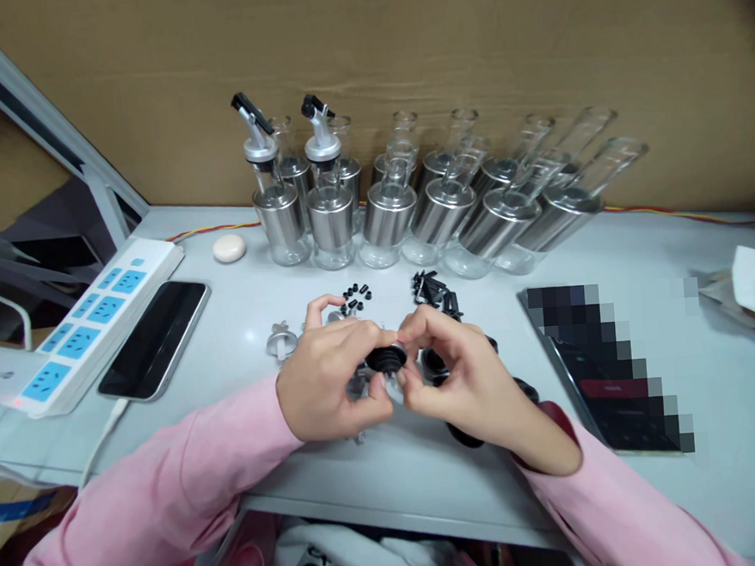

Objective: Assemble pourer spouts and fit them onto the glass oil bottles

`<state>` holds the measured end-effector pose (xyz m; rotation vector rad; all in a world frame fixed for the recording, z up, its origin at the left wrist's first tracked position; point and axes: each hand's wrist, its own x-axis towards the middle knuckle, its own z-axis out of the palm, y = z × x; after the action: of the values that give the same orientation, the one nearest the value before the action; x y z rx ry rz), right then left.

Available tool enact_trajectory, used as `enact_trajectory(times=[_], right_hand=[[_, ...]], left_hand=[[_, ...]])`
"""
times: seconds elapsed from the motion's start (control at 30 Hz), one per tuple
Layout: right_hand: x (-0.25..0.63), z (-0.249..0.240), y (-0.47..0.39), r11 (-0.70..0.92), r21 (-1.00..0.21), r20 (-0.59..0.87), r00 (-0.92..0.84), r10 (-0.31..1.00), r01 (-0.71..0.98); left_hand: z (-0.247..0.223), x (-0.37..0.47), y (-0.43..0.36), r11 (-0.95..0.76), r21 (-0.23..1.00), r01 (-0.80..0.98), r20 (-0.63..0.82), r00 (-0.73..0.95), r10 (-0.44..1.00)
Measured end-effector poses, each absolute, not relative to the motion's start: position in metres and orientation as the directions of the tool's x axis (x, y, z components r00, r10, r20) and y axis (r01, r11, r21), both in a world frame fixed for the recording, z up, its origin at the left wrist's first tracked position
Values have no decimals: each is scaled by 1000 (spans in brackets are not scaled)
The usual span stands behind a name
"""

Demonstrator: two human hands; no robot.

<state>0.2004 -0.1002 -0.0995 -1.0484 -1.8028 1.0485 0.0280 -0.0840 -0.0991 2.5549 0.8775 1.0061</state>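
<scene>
Black ribbed rubbery stopper w/ silver rim [386,360] is btwn my 2 hands, just above the light grey tabletop [187,434]. L hand [333,381] closed on it: thumb below, index over top, from its L side. R hand [464,367] also closed, thumb + index pinching at its R edge. Neither hand nearer, both in contact. Ribbed side tilts down & twd me; long axis hard to read, approx. top-to-bottom through the rings I'd say. Pale translucent bit just under it, partly hidden by fingers, can't tell if attached. Silver domed spout part [282,341] lies L of L hand. Small black cylindrical caps [356,295] beyond L hand, pile of thin black plastic pieces [430,288] beyond R hand. Round black parts [466,435] beside/under R hand, partly hidden. Further back: rows of clear glass bottles w/ steel sleeves [389,217]; 2 at L end of front row carry silver/black pourers [322,140], upright.
</scene>
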Motion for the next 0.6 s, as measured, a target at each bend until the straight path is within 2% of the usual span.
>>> enact_trajectory(times=[0.13,0.33,0.6], right_hand=[[203,-102,-95,322,-905,219,-348,912,277],[204,-103,-95,312,-929,235,-333,913,200],[205,-105,-96,345,-906,263,-311,913,245]], left_hand=[[-102,27,-82,-763,439,475,511,567,647],[-103,27,-82,-745,475,468,519,535,667],[-103,27,-82,-776,430,461,557,541,630]])
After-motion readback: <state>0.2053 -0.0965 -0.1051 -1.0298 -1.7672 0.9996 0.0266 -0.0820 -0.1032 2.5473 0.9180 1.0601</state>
